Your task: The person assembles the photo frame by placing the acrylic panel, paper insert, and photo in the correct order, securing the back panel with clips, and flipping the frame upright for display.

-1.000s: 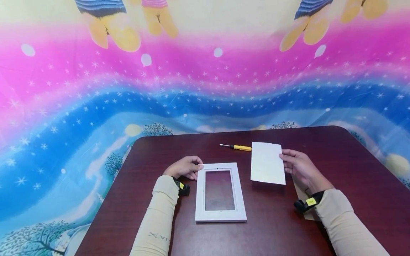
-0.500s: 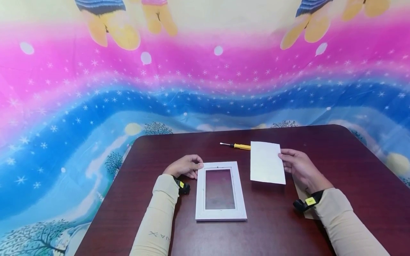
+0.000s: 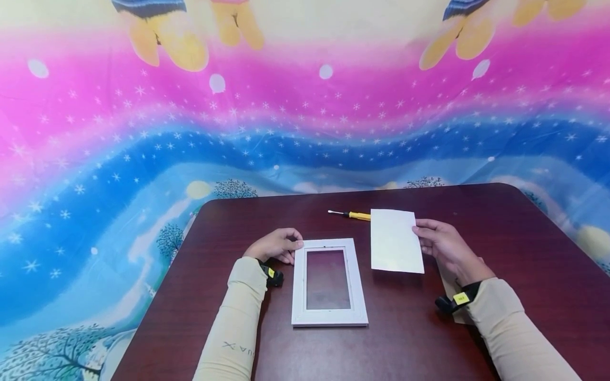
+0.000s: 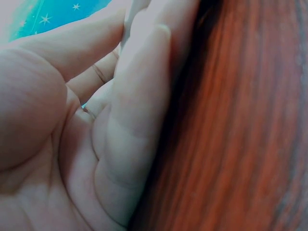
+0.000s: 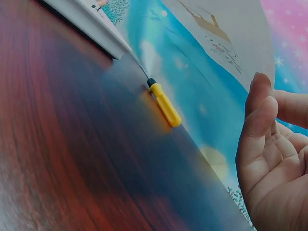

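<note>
The left sleeve point(image 3: 233, 317) carries printed letters near the elbow that seem to read "AUA X" upside down; both wrist straps bear small yellow tags whose marks are too small to read.

The white picture frame point(image 3: 329, 283) lies flat near the middle of the dark red-brown worktop point(image 3: 524, 238), toward its near edge. It is a tall rectangle with a plain moulded border, and the wood shows through its clear pane. The left hand point(image 3: 277, 246) rests at the frame's far left corner, its fingers point(image 3: 292, 244) loosely curled with the tips touching the frame's edge; whether they grip it cannot be told.

The white sheet point(image 3: 395, 242), a blank rectangle, sits just right of the frame, apart from it and lifted slightly off the worktop. The right hand point(image 3: 440, 242) pinches its right edge between thumb and fingers. In the right wrist view the underside of the sheet point(image 5: 231, 33) shows a faint print.

A yellow-handled screwdriver point(image 3: 353, 215) lies beyond the frame toward the far edge, its handle end reaching just behind the sheet's far left corner.

A brown card point(image 3: 448, 286) lies under the right forearm.
</note>
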### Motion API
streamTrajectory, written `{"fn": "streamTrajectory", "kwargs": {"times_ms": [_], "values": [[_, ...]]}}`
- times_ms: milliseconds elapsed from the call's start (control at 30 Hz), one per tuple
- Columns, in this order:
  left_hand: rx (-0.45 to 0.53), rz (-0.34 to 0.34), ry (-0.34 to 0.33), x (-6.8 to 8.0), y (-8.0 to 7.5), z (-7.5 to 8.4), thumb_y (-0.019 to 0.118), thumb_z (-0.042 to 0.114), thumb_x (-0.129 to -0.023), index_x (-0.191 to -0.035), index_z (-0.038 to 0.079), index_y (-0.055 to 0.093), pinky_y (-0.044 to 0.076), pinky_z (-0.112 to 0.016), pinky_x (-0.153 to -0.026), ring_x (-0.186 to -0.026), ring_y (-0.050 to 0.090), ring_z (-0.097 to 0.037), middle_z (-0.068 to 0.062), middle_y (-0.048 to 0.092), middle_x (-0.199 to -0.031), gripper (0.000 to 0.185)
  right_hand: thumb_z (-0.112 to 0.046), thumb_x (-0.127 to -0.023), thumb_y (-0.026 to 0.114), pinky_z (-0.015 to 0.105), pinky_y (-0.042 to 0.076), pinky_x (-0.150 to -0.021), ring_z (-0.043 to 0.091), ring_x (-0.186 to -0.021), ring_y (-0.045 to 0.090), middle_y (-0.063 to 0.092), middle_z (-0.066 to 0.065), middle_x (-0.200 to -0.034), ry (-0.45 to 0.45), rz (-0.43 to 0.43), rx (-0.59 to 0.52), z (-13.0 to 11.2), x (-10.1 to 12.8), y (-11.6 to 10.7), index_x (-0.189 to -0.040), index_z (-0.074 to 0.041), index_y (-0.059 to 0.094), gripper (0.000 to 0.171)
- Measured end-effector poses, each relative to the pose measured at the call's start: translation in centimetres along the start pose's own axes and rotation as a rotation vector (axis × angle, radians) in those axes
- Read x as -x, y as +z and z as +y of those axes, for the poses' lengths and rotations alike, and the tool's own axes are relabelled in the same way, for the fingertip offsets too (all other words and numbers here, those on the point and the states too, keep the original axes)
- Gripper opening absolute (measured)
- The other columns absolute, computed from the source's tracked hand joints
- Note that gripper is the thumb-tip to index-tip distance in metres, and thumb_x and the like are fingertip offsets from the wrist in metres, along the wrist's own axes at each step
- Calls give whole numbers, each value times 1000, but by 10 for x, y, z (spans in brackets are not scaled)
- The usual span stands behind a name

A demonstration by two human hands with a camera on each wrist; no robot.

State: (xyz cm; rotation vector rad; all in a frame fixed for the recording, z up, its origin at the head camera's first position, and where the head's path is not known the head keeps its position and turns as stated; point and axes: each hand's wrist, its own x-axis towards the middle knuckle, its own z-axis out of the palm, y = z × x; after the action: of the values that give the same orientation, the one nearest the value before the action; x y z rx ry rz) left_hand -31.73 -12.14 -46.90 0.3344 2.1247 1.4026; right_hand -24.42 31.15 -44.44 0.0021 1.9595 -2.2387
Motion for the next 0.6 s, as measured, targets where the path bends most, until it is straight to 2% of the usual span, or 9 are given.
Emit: {"fn": "streamTrajectory", "kwargs": {"times_ms": [367, 467, 600], "values": [[-2, 5, 2, 0, 0, -3, 65, 23, -96, -108, 8, 60, 55, -32, -54, -58, 65, -22, -13, 59, -75, 20, -16, -102, 52, 31, 56, -68, 15, -85, 67, 69, 1, -103, -38, -82, -104, 0, -1, 4, -122, -15, 58, 21], [-3, 1, 6, -1, 0, -3, 65, 23, -96, -108, 8, 60, 55, -32, -54, -58, 65, -22, -13, 60, -76, 21, -16, -105, 45, 31, 55, -69, 15, -89, 66, 68, 1, -106, -51, -124, -189, 0, 0, 3, -126, -16, 55, 23], [5, -5, 7, -1, -1, -3, 65, 22, -96, -109, 7, 60, 55, -31, -53, -58, 65, -22, -14, 59, -76, 20, -8, -107, 31, 28, 53, -76, 15, -97, 63, 65, 4, -114, -116, -220, -409, 2, -1, -1, -128, -13, 56, 33]]}}
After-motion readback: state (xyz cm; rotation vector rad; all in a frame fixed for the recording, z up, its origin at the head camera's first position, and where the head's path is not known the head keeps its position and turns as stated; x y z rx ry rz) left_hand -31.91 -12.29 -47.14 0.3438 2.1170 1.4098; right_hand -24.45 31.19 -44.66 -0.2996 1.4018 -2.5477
